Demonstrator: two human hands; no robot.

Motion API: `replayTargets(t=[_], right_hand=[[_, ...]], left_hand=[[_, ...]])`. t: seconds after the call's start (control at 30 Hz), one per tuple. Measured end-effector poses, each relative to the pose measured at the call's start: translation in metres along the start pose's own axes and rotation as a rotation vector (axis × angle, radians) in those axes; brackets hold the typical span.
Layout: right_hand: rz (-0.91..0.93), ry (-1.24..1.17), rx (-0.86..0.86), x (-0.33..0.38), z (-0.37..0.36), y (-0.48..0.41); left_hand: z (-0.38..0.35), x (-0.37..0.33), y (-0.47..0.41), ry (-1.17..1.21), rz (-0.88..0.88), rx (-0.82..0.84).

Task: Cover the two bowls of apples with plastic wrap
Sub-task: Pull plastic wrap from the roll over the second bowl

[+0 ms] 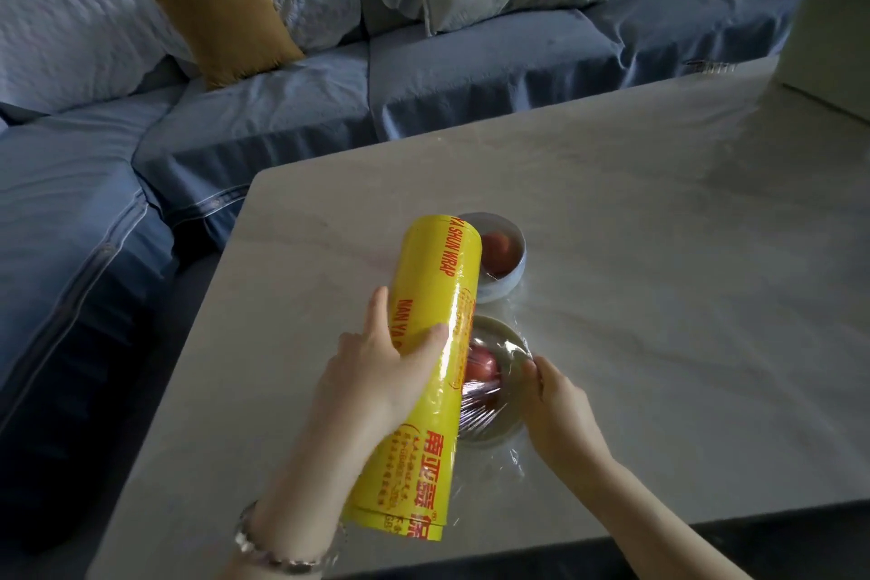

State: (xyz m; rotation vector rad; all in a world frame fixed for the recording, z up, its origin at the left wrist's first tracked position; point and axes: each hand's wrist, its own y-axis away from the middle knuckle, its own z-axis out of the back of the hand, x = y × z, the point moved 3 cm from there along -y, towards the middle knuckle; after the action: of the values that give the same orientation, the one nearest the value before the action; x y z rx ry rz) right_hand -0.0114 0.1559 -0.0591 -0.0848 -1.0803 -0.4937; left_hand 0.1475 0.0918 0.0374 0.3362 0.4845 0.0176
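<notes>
Holds wrap roll (pixel 438 278) over tabletop (pixel 659 250) in left hand (pixel 381 367), grip clamped round it; pinches film (pixel 485 410) at near bowl (pixel 499 325) rim with right hand (pixel 560 400).

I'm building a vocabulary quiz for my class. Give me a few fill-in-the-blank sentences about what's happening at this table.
The left hand grips a roll of plastic wrap coloured ___.
The right hand pinches film at the near bowl rim; the far bowl holds one ___.
A bracelet sits on the ___ wrist.
Missing: yellow; apple; left.
</notes>
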Motion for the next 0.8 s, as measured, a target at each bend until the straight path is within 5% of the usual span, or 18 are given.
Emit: replayTargets(t=[0.1, 0.2, 0.53, 0.8], right_hand=[[-0.004, -0.014, 0.000, 0.001, 0.000, 0.001], [-0.004, -0.026, -0.012, 0.003, 0.000, 0.001], [0.036, 0.101, -0.009, 0.001, 0.000, -0.006], [0.073, 0.115, 0.026, 0.000, 0.002, -0.007]], left_hand=[[0.006, 0.008, -0.007, 0.450, -0.010, 0.260], [0.005, 0.011, -0.007, 0.585, -0.005, 0.299], [0.010, 0.041, 0.006, 0.249, 0.078, -0.049], [0.004, 0.053, 0.005, 0.053, 0.150, -0.089]])
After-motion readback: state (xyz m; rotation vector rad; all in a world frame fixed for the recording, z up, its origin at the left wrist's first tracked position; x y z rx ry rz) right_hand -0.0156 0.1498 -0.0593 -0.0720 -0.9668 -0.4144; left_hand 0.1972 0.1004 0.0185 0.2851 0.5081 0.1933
